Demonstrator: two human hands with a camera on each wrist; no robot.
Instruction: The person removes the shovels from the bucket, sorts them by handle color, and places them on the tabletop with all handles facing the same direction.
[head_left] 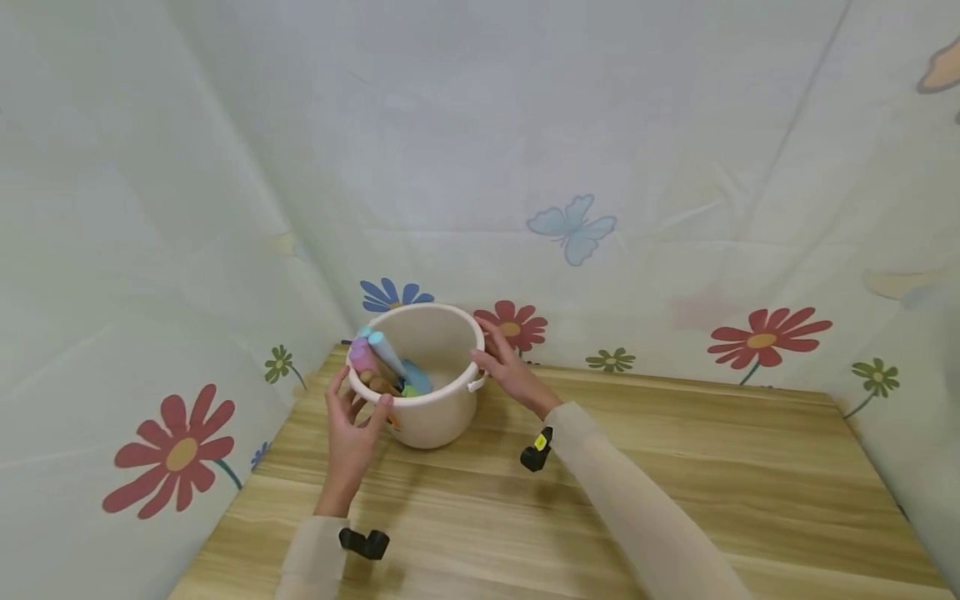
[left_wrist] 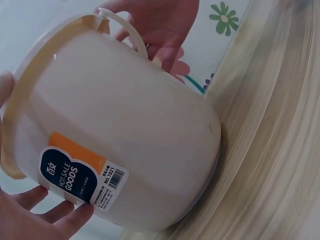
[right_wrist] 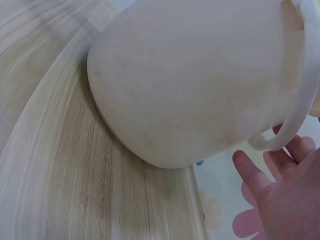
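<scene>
A cream-white plastic bucket stands upright on the wooden table, close to its back left corner. At its left my left hand grips the rim, thumb at the front edge and fingers against the side wall. My right hand holds the opposite side of the rim, beside the handle joint. Inside, bunched to the left, lie a light blue stick-shaped piece, a pink-purple piece, a brown piece and a blue one. A printed label shows on the bucket's wall in the left wrist view.
The wood-grain table stretches to the right and front of the bucket. White sheeting printed with flowers and a butterfly hangs behind the table and along both sides. Black wrist cameras sit on both sleeves.
</scene>
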